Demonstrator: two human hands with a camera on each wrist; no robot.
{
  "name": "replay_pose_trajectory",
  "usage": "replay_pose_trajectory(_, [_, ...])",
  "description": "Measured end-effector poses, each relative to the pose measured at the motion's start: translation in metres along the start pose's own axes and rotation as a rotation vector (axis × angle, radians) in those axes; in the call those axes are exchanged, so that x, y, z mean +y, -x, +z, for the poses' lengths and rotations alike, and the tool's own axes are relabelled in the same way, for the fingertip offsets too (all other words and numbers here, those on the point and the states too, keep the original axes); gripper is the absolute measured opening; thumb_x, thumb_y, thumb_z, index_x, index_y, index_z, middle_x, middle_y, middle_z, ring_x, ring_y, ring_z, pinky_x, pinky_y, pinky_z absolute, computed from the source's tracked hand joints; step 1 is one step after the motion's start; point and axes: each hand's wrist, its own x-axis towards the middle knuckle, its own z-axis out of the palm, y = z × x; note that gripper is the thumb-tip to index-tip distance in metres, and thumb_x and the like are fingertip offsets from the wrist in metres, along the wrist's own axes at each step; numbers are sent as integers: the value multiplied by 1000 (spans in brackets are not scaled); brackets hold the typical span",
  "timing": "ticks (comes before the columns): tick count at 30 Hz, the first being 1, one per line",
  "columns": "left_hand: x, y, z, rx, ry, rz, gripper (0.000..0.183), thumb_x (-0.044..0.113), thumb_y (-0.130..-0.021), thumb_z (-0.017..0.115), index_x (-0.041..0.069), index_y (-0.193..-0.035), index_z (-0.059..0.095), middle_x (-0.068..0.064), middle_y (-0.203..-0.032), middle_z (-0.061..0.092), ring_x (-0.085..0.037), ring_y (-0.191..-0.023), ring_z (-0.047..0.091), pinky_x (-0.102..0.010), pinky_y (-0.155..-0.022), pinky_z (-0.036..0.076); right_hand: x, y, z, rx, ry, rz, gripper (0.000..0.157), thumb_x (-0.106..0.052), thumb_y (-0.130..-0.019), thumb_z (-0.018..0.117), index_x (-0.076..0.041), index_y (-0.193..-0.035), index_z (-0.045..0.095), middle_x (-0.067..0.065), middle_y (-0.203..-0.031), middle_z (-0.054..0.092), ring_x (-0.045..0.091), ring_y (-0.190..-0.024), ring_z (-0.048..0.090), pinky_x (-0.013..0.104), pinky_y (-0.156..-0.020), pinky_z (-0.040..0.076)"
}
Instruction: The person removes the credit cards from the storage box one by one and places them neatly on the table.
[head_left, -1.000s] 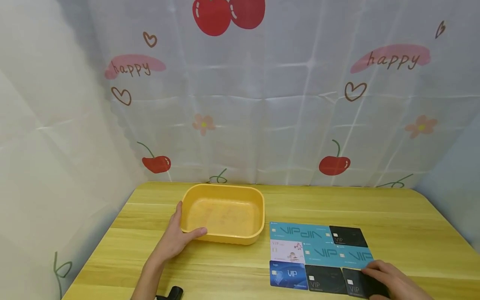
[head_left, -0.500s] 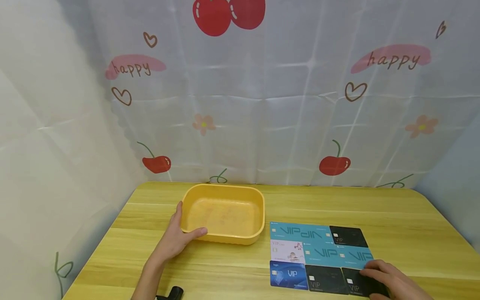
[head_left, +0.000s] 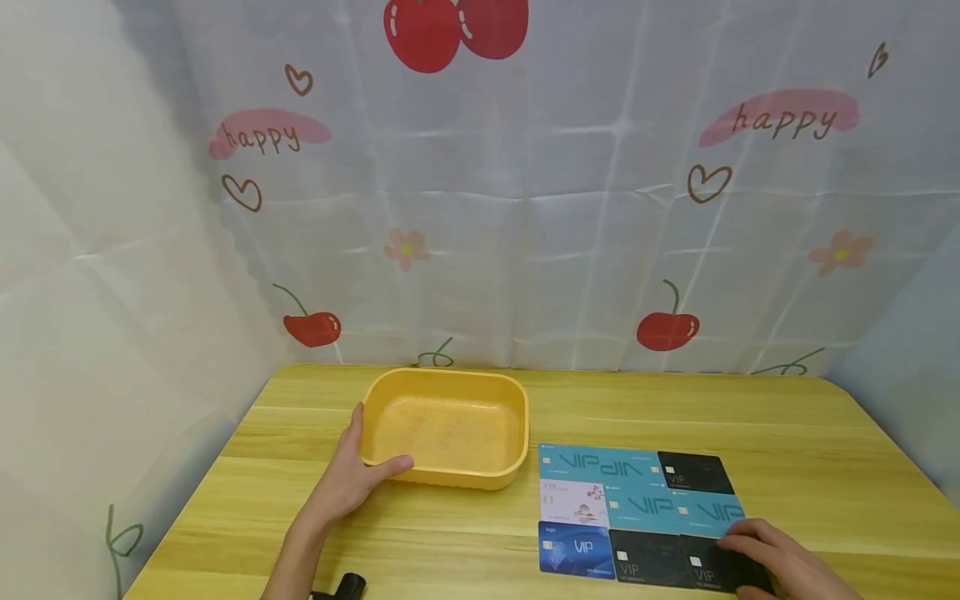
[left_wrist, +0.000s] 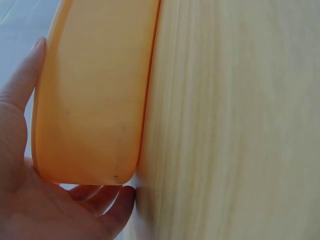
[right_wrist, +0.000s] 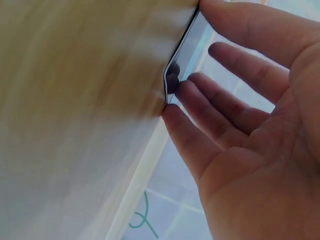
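Observation:
A yellow plastic basin (head_left: 450, 479) stands at the back left of the wooden table. My left hand (head_left: 348, 483) holds its near left corner, thumb at the front rim and fingers along the left side. To the right lie VIP cards in a flat block of rows: teal cards (head_left: 633, 510), a pale pink card (head_left: 573, 503), a blue card (head_left: 576, 550) and black cards (head_left: 651, 558). My right hand (head_left: 787, 562) touches the near right black card (head_left: 705, 565). In the right wrist view its relaxed fingertips meet that card's edge (right_wrist: 187, 55).
A black object (head_left: 348, 586) pokes in at the bottom edge near the left forearm. Behind the wooden table (head_left: 420, 542) hangs a white sheet (head_left: 525, 275) printed with cherries and hearts, which also covers the left side.
The near right black card has shifted slightly left and back against its neighbour, with the right hand following it. The left hand and basin hold still.

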Motion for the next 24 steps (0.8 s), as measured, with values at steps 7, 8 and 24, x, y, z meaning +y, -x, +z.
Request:
replay_pose_trajectory(7, [2,-2,5,0,9,14,120,40,-83,80,6,-157,-9,-26,-160,1,-41,-145,11,-60,-114,13,-9,2,-5,-4,27,107,51,-37,-82,79,-4,-119,65,8,-117,53,22,-94,54,41,-79,55])
replay_pose_trajectory(8, [2,-2,6,-1,11,15,120,40,-83,80,6,-157,-9,-26,-160,2,-41,-144,11,-60,-114,13,-12,2,-6,-4,24,127,51,-36,-82,79,-4,-120,65,8,-117,53,25,-95,55,44,-79,55])
replay_pose_trajectory(24, [3,1,-2,0,-152,28,121,51,-81,77,6,-158,-4,-20,-161,-16,-46,-146,-3,-65,-112,12,-89,-30,-36,256,-121,233,43,-33,-93,69,-5,-125,64,9,-119,65,31,-105,62,54,-83,53])
